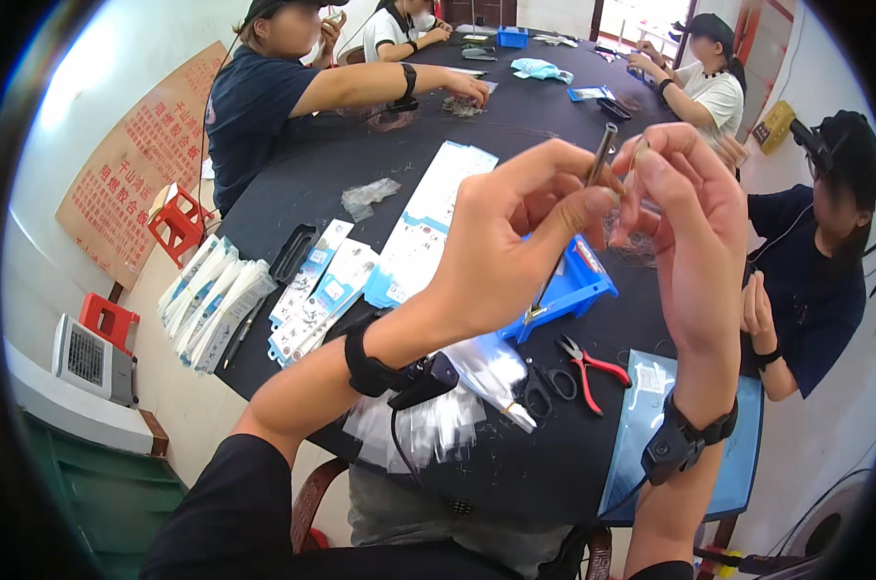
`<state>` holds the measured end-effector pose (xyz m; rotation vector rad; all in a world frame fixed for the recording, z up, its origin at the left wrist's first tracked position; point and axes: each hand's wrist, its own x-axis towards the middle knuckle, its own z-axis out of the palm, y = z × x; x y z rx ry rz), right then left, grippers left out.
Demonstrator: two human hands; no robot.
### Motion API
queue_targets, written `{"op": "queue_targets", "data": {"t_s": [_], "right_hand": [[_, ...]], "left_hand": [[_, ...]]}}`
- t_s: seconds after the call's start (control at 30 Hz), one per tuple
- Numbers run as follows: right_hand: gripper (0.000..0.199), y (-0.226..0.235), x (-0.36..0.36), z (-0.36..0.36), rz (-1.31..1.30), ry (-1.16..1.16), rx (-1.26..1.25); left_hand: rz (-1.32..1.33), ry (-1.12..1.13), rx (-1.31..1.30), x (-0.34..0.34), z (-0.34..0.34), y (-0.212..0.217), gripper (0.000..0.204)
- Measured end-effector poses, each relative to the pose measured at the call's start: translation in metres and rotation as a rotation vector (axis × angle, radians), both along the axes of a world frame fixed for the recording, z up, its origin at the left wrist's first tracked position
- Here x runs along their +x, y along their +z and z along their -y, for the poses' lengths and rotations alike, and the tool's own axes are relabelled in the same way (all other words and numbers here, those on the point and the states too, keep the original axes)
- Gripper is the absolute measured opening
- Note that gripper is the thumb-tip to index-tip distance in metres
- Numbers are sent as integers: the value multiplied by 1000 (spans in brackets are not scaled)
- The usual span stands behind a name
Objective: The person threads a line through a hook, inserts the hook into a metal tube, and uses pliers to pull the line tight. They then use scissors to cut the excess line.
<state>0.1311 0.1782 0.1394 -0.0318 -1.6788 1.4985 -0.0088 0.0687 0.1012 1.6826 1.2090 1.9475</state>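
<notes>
My left hand [525, 232] is raised over the black table, its thumb and fingers closed around a slim metal rod-like tool [603, 153]. The tool's upper end sticks up above the fingers, and a thin shaft runs down behind the hand. Right beside it, my right hand [689, 208] is closed in a pinch, with the fingertips of both hands almost meeting. A tiny thin piece [639, 150] shows at the right fingertips, too small to name. Behind the hands stands a blue plastic bin [578, 280], partly hidden by my left hand. Fine wire-like strands [631, 249] show between my hands.
Red-handled pliers [593, 372] and black scissors [549, 387] lie below my hands. Clear plastic bags [419, 425], printed cards [332, 300] and a stack of packets [216, 300] lie leftward. A blue translucent folder [636, 435] is under my right forearm. Several people sit around the table.
</notes>
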Motion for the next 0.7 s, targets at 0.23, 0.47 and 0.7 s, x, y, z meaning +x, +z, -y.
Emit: {"op": "queue_targets", "data": {"t_s": [0.23, 0.47, 0.7], "right_hand": [[19, 6, 7, 10, 106, -51, 73], [24, 7, 6, 16, 73, -29, 49], [23, 9, 8, 14, 81, -29, 26]], "left_hand": [[19, -14, -88, -4, -2, -6, 25], [13, -7, -128, 4, 2, -3, 38], [-32, -28, -199, 4, 8, 7, 38]]}}
